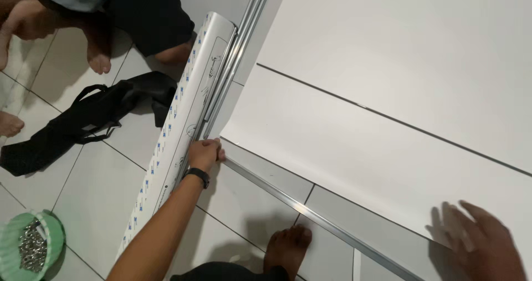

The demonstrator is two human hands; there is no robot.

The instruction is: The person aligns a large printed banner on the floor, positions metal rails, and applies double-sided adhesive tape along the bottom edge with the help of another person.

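The white sheet (pixel 354 142) lies on the tiled floor (pixel 100 198) with its metal-edged lower border running from 10 to 4 o'clock, the left hand (pixel 204 153) closed around its corner by the long roller tube (pixel 183 115), the right hand (pixel 487 242) open and flat on it.

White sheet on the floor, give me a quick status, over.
Left hand pinching the white sheet corner by the long tube. Right hand flat, open on sheet's near edge. Metal rail along that edge; own bare foot beside it.
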